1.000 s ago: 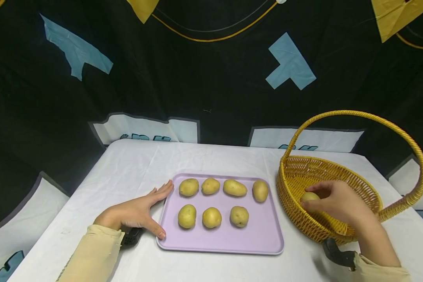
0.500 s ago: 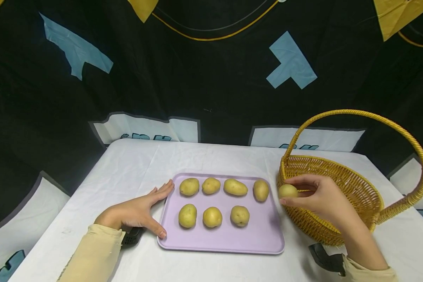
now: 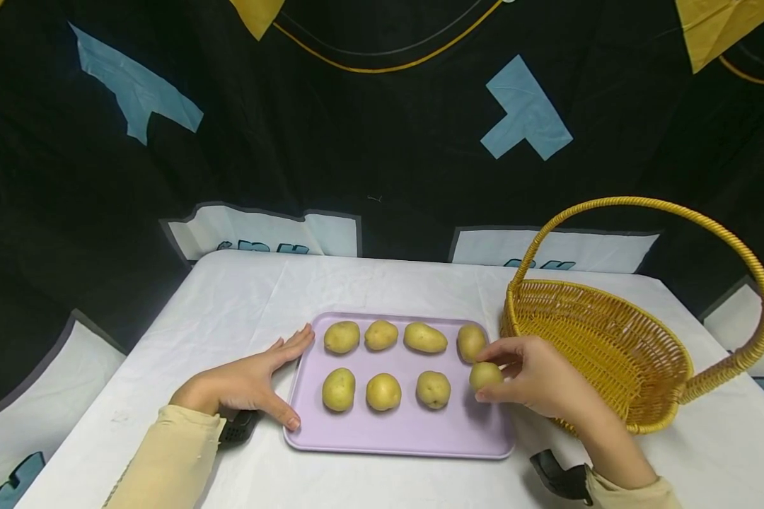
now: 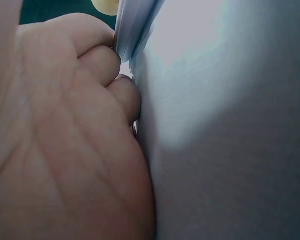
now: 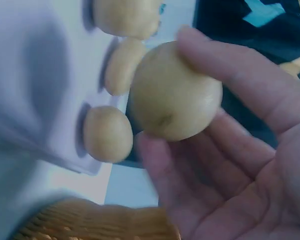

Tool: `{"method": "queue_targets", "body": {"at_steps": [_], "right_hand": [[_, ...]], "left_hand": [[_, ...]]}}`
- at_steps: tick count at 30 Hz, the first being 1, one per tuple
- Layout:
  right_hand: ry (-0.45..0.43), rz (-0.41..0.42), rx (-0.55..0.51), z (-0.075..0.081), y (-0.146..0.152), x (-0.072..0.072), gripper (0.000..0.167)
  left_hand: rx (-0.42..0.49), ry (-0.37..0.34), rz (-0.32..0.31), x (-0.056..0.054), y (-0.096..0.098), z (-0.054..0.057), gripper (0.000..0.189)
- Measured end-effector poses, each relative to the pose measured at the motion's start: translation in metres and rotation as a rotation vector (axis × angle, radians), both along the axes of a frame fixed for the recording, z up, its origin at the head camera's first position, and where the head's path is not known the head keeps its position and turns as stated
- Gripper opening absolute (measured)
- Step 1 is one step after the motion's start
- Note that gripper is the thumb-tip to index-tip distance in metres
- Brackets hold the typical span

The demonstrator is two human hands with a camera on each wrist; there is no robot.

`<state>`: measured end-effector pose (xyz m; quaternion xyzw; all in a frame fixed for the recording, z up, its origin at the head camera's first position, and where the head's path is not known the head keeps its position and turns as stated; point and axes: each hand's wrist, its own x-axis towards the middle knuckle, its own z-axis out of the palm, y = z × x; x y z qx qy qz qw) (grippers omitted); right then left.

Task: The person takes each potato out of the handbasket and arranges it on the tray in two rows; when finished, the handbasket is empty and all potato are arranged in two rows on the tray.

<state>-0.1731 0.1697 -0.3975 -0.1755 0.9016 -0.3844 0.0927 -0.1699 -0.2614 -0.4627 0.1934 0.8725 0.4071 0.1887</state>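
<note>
My right hand (image 3: 537,375) pinches a round yellow potato (image 3: 486,376) between thumb and fingers, over the right side of a lilac tray (image 3: 395,435). In the right wrist view the held potato (image 5: 174,92) shows a small dark dimple. On the tray several potatoes lie in a back row, among them an upright oval potato (image 3: 470,342) partly behind my right fingertips. A front row of three ends with a potato (image 3: 433,390) left of the held one. My left hand (image 3: 248,378) rests spread at the tray's left edge, fingertips on the rim and thumb near the front corner.
A yellow wicker basket (image 3: 586,339) with a tall arched handle (image 3: 732,240) stands right of the tray, beyond my right wrist; its woven bottom shows. White cloth (image 3: 248,304) covers the table, and a black curtain (image 3: 356,141) hangs behind it.
My right hand has lifted the potato out of the basket and carried it left, over the tray. The left hand and the other potatoes have stayed put.
</note>
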Motion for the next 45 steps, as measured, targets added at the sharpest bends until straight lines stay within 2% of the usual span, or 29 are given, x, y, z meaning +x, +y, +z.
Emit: {"method": "queue_targets", "body": {"at_steps": [5, 10, 15, 26, 30, 37, 45], "right_hand": [[-0.006, 0.026, 0.106, -0.011, -0.009, 0.0, 0.042], [0.032, 0.066, 0.142, -0.023, -0.013, -0.001, 0.041], [0.029, 0.022, 0.142, -0.03, -0.017, -0.001, 0.044], [-0.025, -0.022, 0.131, -0.031, -0.022, -0.002, 0.042], [-0.032, 0.002, 0.123, -0.033, -0.019, -0.003, 0.042], [-0.05, 0.077, 0.103, -0.033, -0.012, -0.005, 0.045], [-0.046, 0.075, 0.116, -0.034, -0.016, -0.002, 0.046]], "left_hand": [[-0.001, -0.006, 0.005, 0.0, 0.0, 0.001, 0.135], [0.0, -0.013, 0.009, 0.0, 0.0, 0.001, 0.135], [0.0, -0.019, 0.01, 0.001, 0.0, 0.001, 0.135], [-0.011, -0.011, 0.013, 0.0, -0.003, -0.002, 0.135], [-0.01, -0.016, 0.018, -0.001, -0.002, -0.005, 0.135], [0.026, -0.02, 0.011, 0.001, 0.0, -0.002, 0.135], [0.012, -0.013, 0.014, 0.003, -0.002, -0.001, 0.135]]}}
